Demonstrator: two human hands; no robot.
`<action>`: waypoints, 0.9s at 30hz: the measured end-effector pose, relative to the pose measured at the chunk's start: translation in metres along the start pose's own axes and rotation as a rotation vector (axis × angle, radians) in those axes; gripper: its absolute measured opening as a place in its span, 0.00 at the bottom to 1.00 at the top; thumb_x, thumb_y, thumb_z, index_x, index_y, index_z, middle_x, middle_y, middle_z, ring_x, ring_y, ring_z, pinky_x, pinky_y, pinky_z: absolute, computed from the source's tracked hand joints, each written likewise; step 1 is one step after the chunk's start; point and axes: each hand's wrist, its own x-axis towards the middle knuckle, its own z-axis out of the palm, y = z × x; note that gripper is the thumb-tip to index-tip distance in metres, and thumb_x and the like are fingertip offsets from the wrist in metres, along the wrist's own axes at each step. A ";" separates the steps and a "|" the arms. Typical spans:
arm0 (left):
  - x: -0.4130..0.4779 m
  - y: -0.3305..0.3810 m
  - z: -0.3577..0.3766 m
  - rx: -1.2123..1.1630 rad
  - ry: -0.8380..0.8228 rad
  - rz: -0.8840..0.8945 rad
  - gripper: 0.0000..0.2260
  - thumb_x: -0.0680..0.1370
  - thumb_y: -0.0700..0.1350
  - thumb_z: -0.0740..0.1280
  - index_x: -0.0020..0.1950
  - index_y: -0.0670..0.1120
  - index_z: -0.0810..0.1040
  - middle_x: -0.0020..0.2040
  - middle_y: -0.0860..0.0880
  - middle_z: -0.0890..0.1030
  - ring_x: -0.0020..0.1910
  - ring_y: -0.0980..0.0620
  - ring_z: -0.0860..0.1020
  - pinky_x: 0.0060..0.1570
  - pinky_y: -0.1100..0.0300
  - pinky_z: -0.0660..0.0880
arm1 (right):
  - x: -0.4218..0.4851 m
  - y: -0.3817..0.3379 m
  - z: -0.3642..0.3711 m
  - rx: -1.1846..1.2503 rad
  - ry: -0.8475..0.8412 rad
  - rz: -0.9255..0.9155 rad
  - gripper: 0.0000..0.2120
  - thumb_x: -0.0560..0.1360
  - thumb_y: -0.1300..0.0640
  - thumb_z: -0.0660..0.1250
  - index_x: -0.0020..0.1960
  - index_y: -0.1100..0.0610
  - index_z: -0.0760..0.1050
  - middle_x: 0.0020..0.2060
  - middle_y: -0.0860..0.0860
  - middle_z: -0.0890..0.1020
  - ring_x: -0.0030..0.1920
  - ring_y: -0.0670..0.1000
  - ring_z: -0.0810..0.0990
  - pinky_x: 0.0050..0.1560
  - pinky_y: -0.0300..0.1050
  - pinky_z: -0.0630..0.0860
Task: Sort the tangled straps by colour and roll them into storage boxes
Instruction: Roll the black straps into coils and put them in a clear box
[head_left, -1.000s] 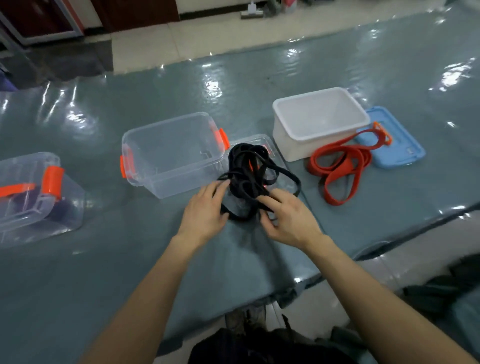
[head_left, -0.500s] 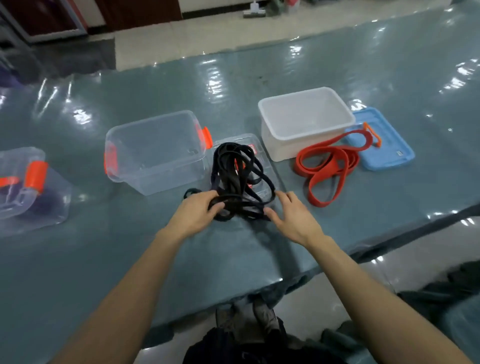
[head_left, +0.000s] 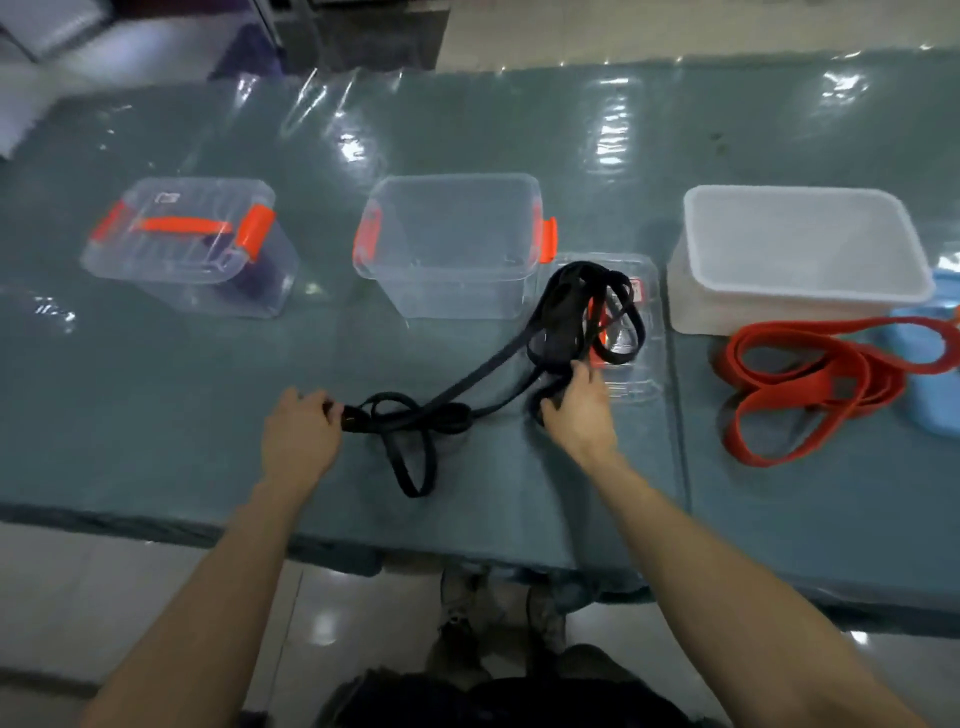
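Lidded clear box (head_left: 192, 249) holds something purple; middle clear box (head_left: 452, 244) and white tub (head_left: 795, 254) empty. Both hands, left (head_left: 298, 436) and right (head_left: 576, 410), grip the black strap (head_left: 566, 312); red strap (head_left: 810, 384) beside the tub.

black strap (head_left: 561, 312) | red strap (head_left: 810, 379) | clear boxes (head_left: 452, 244) (orange latches) | white box (head_left: 800, 254) | blue lid (head_left: 935, 374) | grey-green table (head_left: 156, 415)

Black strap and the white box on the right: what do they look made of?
Black strap: seemingly flat woven webbing or rubbery band, matte; it flops into limp loops between left hand and right hand. The blur leaves this open. White box: probably translucent plastic, frosted, with a rigid moulded rim.
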 end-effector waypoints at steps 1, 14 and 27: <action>-0.003 0.000 0.003 0.038 0.015 -0.005 0.11 0.84 0.42 0.68 0.64 0.38 0.82 0.59 0.33 0.76 0.54 0.32 0.78 0.59 0.39 0.76 | 0.001 0.002 0.001 0.016 0.037 0.021 0.34 0.78 0.58 0.74 0.79 0.64 0.63 0.72 0.64 0.72 0.72 0.67 0.72 0.75 0.60 0.70; 0.020 0.156 0.074 0.179 -0.297 0.586 0.15 0.86 0.54 0.64 0.68 0.46 0.74 0.63 0.45 0.82 0.60 0.42 0.80 0.57 0.49 0.75 | 0.009 0.020 -0.009 0.040 0.191 0.096 0.26 0.83 0.46 0.67 0.76 0.57 0.70 0.67 0.58 0.77 0.68 0.61 0.77 0.69 0.59 0.76; 0.069 0.031 0.011 0.317 -0.250 0.209 0.05 0.81 0.43 0.68 0.49 0.42 0.82 0.49 0.43 0.82 0.48 0.40 0.82 0.46 0.50 0.80 | 0.084 -0.017 -0.016 0.036 0.009 0.210 0.27 0.76 0.44 0.79 0.66 0.60 0.79 0.65 0.60 0.79 0.59 0.60 0.82 0.64 0.54 0.80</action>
